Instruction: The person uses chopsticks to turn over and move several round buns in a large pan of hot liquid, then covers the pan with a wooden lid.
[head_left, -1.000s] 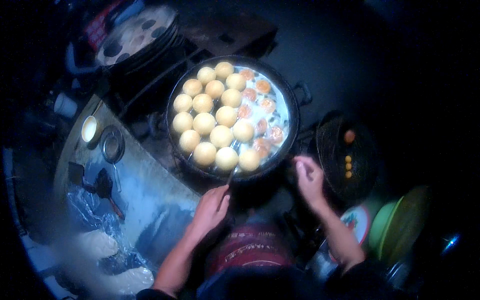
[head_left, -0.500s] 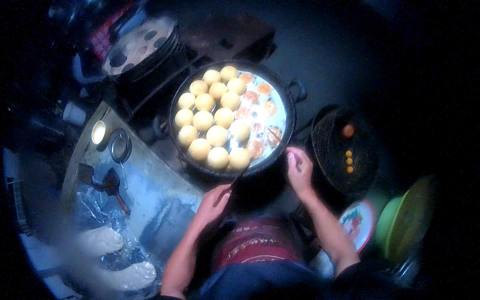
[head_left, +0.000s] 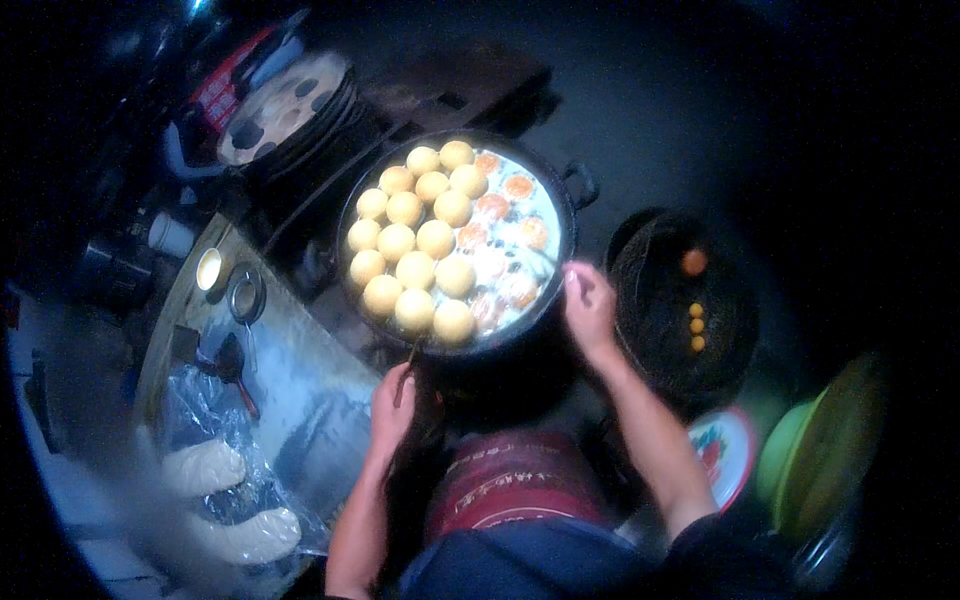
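Note:
A round dark pan [head_left: 346,290] holds many golden fried balls [head_left: 404,208] crowded on its left side. Flatter reddish-orange rounds [head_left: 519,187] sit amid pale bubbling oil on the right. My left hand [head_left: 391,408] is closed around a thin dark stick [head_left: 405,376], whose far end reaches the pan's near rim. At the right rim, my right hand [head_left: 590,300] is closed in a pinch. A thin dark stick seems to run from its fingertips over the oil, but glare blurs it.
Right of the pan, a dark mesh basket [head_left: 640,340] holds a few small balls. Below it are a floral enamel dish [head_left: 742,455] and a green basin [head_left: 785,450]. At left, a worktop [head_left: 290,350] carries a small bowl [head_left: 208,270], a strainer [head_left: 246,295] and plastic-wrapped pale dough [head_left: 250,535].
My left hand has moved left along the pan's near rim with its stick. My right hand has shifted slightly up and left. The golden balls sit a little further left in the pan.

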